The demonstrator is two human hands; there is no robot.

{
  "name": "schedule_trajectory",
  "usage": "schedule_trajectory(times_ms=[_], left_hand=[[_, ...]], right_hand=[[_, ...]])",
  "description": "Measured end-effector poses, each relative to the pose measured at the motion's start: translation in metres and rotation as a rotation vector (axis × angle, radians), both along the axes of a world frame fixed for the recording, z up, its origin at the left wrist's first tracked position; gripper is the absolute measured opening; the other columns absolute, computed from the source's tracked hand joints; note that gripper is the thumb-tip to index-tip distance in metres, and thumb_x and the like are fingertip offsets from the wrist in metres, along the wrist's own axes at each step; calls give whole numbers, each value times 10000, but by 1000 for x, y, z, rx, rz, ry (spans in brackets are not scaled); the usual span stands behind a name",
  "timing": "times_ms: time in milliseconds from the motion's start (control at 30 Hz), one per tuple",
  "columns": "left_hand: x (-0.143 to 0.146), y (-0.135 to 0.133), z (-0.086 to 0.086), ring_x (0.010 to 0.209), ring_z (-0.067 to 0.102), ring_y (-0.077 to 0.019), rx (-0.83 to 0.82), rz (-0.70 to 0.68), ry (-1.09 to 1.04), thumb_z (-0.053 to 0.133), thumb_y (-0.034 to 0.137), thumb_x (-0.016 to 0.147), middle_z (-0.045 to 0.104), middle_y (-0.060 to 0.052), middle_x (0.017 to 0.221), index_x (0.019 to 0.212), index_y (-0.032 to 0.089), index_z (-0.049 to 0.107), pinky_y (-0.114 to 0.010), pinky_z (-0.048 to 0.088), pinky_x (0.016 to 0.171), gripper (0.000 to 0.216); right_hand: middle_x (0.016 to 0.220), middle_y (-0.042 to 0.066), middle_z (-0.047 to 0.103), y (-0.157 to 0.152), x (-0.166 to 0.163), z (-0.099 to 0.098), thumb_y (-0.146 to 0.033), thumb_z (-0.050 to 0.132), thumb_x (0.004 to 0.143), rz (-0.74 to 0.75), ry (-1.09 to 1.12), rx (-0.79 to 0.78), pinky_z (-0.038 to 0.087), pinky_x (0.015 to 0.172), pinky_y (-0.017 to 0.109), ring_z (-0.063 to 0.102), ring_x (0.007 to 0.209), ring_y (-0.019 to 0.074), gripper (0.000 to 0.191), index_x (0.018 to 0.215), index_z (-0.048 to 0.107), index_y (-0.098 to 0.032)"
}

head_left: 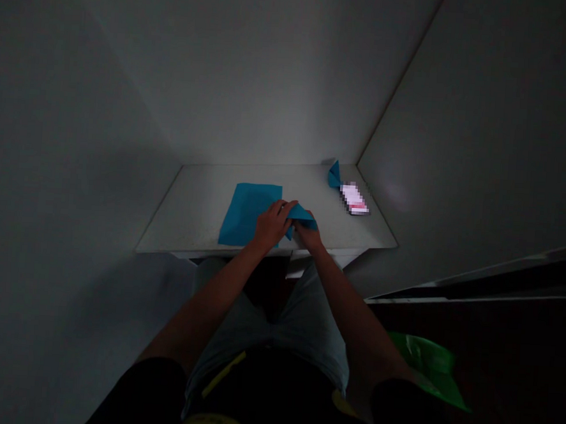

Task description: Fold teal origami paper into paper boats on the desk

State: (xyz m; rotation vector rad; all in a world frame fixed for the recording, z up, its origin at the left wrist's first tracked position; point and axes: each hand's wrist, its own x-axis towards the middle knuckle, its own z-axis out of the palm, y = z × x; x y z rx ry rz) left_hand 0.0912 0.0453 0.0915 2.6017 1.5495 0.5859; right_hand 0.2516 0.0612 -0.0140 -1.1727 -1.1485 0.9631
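Observation:
Between my two hands is a folded piece of blue paper (pixel 301 212), held just above the front part of the white table. My left hand (pixel 273 224) closes on its left side, fingers bent over the paper. From the right, my right hand (pixel 309 235) grips the same piece, its fingers partly hidden behind and under the folds. A flat blue sheet (pixel 247 213) lies on the table to the left, with my left hand over its right edge.
The white table (pixel 192 200) stands against walls at the back and right. Near its back right corner are a folded blue paper shape (pixel 334 175) and a phone with a lit screen (pixel 354 198). A green plastic thing (pixel 427 361) is low on the right.

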Motion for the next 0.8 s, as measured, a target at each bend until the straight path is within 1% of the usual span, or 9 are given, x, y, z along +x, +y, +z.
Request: schedule_trajectory(times_ms=[100,167,267,367,500,600,633,700,800], left_hand=[[-3,-5,-8,1349,586,-294,33,-41,5,562,221,1047,635,-144,1435,1600,234,545,-377,500,1131,554],[-7,-8,-10,1334,596,-287,40,-67,16,557,220,1050,646,-141,1426,1587,236,566,-385,479,1156,537],[-14,-12,-8,1315,610,-274,39,-66,35,518,209,1067,660,-129,1418,1581,271,584,-382,471,1159,522],[-18,-15,-3,1284,625,-264,34,-52,42,458,211,1096,675,-119,1408,1580,304,593,-387,477,1148,511],[-21,-17,-1,1255,635,-257,39,-70,40,458,182,1091,697,-127,1364,1546,295,634,-391,483,1138,501],[-25,-18,-2,1222,645,-257,89,-89,6,482,158,1075,711,-128,1320,1496,288,681,-395,502,1103,483],[-27,-18,-2,1200,651,-260,108,-91,-13,494,158,1069,715,-125,1304,1482,291,692,-400,513,1083,477],[-32,-18,0,1165,658,-270,136,-94,-55,535,158,1049,720,-117,1287,1471,304,700,-413,530,1054,476],[-41,-15,6,1198,655,-288,131,-89,-148,622,160,994,715,-109,1305,1474,304,698,-428,532,1070,506]], right_hand=[[942,68,730,-7,-20,-3,-575,776,794,14,20,9,594,928,455,677,942,267,432,1028,586,-267],[987,67,731,-13,-28,-1,-575,779,803,10,15,47,584,960,442,675,998,269,446,1068,581,-276],[980,40,708,-23,-30,7,-601,763,805,-13,-18,116,582,910,404,671,967,255,506,1136,547,-285],[959,28,694,-30,-30,17,-572,752,821,-31,-34,137,578,860,379,668,928,246,509,1167,520,-279],[991,40,679,-31,-38,24,-502,714,823,-68,-27,144,563,889,387,648,914,239,444,1139,503,-273],[1031,58,674,-31,-45,26,-469,666,811,-95,-37,118,553,932,399,640,959,240,419,1147,524,-263],[1030,59,677,-31,-47,27,-463,655,812,-87,-39,94,553,932,400,639,973,241,419,1158,536,-258],[1014,53,690,-33,-46,30,-452,661,807,-25,-33,35,557,916,399,639,976,240,425,1166,560,-247],[1012,47,718,-36,-36,37,-423,696,765,144,-38,-25,568,896,397,651,957,238,414,1119,600,-229]])
